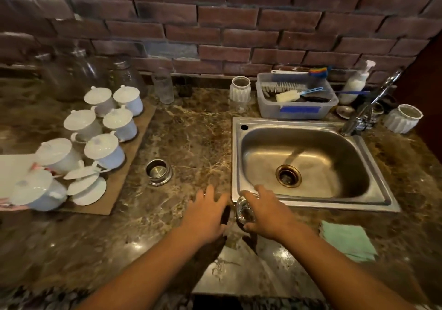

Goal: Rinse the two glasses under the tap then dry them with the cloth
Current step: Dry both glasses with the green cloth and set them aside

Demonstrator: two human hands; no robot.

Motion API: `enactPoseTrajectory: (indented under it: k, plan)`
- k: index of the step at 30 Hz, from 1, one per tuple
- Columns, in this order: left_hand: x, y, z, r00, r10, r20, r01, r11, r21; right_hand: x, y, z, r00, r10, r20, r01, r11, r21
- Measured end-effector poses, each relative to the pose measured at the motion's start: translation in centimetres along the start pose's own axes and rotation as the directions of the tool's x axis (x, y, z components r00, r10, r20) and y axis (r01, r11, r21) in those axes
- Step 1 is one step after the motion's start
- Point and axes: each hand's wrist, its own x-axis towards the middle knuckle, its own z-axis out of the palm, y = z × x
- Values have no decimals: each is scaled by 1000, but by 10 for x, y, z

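The right hand (pixel 267 211) clasped a small clear glass (pixel 245 210) at the steel sink's (pixel 311 121) near-left corner; the left hand (pixel 205 216) lay spread, holding nothing. Rinsing apparently unstarted. Next: carry the glass under the far-right chrome tap (pixel 373 100).

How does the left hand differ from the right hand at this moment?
The right hand grips a clear glass; the left hand holds nothing visible. The right hand's fingers curl round the glass, while the left hand's fingers are spread and fairly straight. Both are over the marble counter by the sink.
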Motion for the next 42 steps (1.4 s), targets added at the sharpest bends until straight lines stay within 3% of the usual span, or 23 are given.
enactPoseTrajectory:
  k: [6, 16, 22, 33, 42]
  plan:
    - [7, 1, 5, 991, -130, 5, 128, 982, 135, 12, -5, 11, 1000, -13, 1, 13, 999, -38]
    - [5, -18, 10, 997, -79, 11, 79, 997, -18, 14, -10, 3, 997, -62, 40, 64, 997, -45]
    - [-47, -45, -6, 977, -207, -53, 200, 973, -114, 9, -35, -9, 971, -240, 15, 241, 970, -26]
    - [-204, -141, -11, 815, -576, -68, 539, 796, -276, 7, -190, -29, 825, -555, 108, 564, 795, -224]
    - [-326, -240, 15, 742, -662, -107, 587, 718, -373, -21, -343, -7, 768, -628, 129, 638, 732, -236]
